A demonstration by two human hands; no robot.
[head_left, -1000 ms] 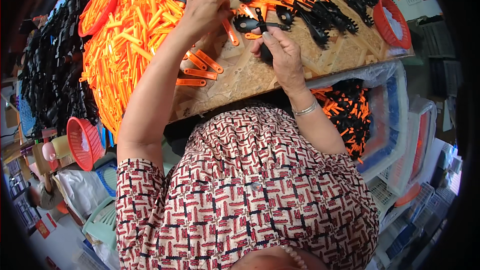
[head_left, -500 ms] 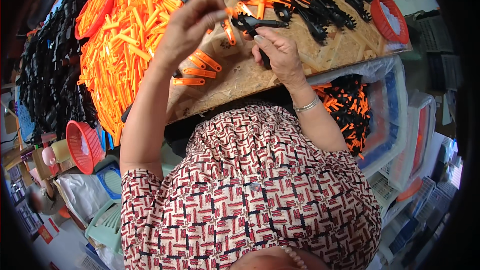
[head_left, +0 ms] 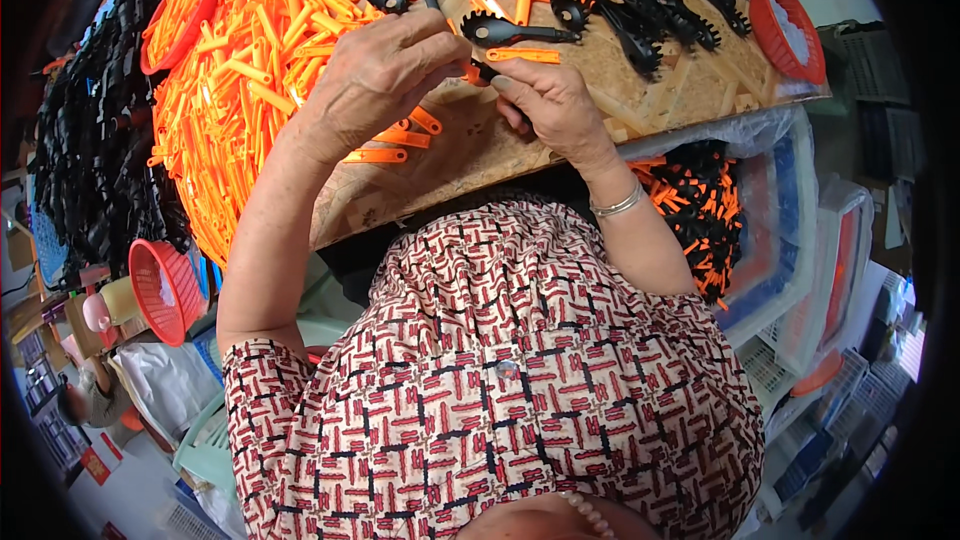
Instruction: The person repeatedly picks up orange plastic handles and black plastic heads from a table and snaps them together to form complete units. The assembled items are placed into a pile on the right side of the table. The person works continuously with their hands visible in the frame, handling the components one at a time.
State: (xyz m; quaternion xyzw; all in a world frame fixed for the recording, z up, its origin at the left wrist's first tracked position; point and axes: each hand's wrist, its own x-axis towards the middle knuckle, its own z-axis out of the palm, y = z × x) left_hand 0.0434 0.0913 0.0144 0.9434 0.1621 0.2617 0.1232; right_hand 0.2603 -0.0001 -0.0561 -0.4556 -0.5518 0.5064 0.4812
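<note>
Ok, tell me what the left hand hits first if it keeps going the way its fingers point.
Probably the right hand: the left hand fingers point right at it, nearly touching.

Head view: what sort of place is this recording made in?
Probably a small assembly or sorting workshop for plastic parts. A chipboard worktable carries a big heap of orange plastic handles and black utensil heads, with red baskets and stacked storage bins beside it.
</note>
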